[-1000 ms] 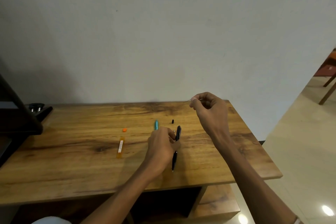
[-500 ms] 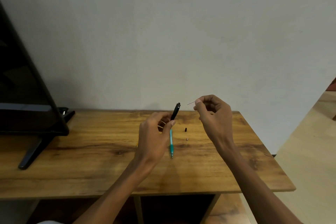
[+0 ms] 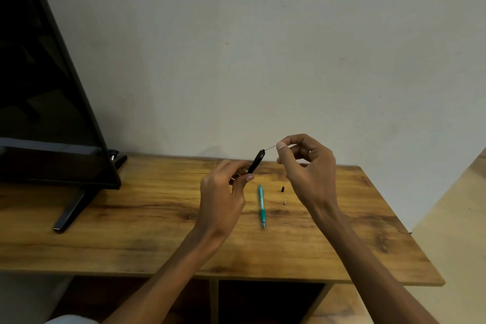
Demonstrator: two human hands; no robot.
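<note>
**Refilling a mechanical pencil, head view.** The left hand [image 3: 223,192] is curled round the lower barrel of a black mechanical pencil [image 3: 256,162]. It holds the pencil tilted above the surface [image 3: 131,231], upper end pointing up and to the right. The right hand [image 3: 307,166] pinches a thin pencil lead [image 3: 271,148] between thumb and forefinger. The lead projects leftward from that pinch. Its free end meets, or very nearly meets, the upper end of the pencil, and we cannot tell whether it has entered the bore. Lead and pencil thus lie between the two raised hands, over the back part of the surface.

We judge the lead to be almost weightless and stiff along its length, yet brittle. It will snap under bending or sideways load, and it is smooth enough to slide in a loose pinch. We would take it close to the working end, so that little stands unsupported, and press lightly along its axis only. The pencil is light, rigid and easy to grip. A hold on the barrel, well below the opening, leaves the mouth clear.

On the surface between the wrists lie a teal mechanical pencil [image 3: 262,205], a small black cap [image 3: 283,189] and, just nearer us, a tiny pale piece [image 3: 284,202]. All three lie apart from one another. A television [image 3: 39,87] stands at the left.
</note>
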